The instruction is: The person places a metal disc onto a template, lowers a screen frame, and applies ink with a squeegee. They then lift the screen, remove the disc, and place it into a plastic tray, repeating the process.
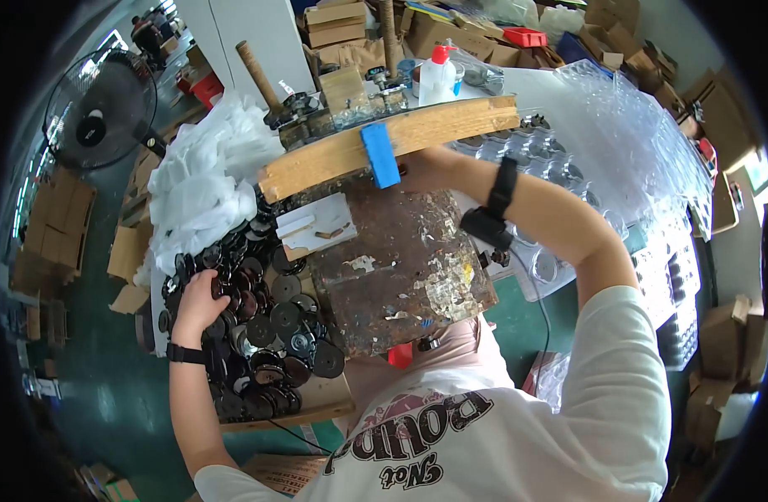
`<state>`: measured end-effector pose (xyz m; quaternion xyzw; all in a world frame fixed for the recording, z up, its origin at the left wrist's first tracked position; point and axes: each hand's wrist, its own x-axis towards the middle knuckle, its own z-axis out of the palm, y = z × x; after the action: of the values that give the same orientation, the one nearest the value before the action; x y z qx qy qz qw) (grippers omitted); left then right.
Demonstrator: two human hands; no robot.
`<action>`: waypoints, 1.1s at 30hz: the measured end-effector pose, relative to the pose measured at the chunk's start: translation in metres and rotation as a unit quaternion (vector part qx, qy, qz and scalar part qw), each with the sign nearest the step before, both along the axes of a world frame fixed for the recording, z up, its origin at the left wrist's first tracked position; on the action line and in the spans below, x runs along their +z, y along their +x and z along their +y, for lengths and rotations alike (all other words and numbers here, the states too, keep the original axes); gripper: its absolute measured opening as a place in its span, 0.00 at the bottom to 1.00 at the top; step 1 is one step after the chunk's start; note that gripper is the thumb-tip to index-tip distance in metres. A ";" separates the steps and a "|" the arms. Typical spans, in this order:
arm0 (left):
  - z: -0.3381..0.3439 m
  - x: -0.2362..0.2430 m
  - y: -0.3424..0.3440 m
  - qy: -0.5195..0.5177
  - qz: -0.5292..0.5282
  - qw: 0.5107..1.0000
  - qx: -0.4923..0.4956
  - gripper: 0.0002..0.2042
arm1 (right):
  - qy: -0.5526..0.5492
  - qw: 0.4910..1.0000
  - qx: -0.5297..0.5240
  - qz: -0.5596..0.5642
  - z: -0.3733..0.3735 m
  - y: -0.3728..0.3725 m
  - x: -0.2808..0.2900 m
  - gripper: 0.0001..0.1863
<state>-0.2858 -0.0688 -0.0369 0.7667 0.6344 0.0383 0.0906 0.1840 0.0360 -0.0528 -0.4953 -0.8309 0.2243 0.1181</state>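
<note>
My left hand (pixel 201 303) is down in a heap of dark round discs (pixel 267 330) at the left of the bench. Its thumb and fingers are closed around a dark disc, mostly covered by the hand. My right hand (pixel 419 170) reaches beneath a curved wooden bar (pixel 317 166) at the press-like machine (pixel 342 113); the bar hides its fingers. Around the bar is a blue strip (pixel 380 156). Below it lies a worn, paint-spotted metal plate (pixel 392 276), with a white card (pixel 317 224) at its upper left corner. Both wrists wear black bands.
White plastic bags (pixel 208 167) are heaped beyond the discs. Clear plastic trays (pixel 559 180) and plastic sheeting (pixel 635 125) cover the right side. A red-topped pump bottle (pixel 437 79) stands behind the bar. A fan (pixel 99 109) is at far left; a cable (pixel 544 309) hangs from my right wrist.
</note>
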 end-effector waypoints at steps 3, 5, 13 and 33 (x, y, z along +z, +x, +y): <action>-0.004 0.001 0.000 -0.009 0.002 1.000 -0.004 0.25 | 0.058 0.992 -0.079 -0.078 -0.002 0.060 0.011 0.18; -0.003 0.004 0.007 -0.022 0.003 1.000 -0.006 0.24 | 0.100 0.985 -0.105 -0.097 0.006 0.103 0.003 0.18; -0.003 0.021 0.017 0.015 0.101 0.995 -0.021 0.19 | 0.068 0.970 -0.227 -0.047 -0.023 0.159 -0.007 0.14; 0.045 0.018 0.173 -0.121 -0.423 0.893 -0.094 0.19 | -0.326 0.841 -0.345 0.259 -0.091 0.159 -0.008 0.11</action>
<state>-0.1130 -0.0242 -0.0187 0.7173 0.4611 0.2729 0.4454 0.3429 -0.0553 -0.0608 -0.6838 -0.4244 0.5472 0.2301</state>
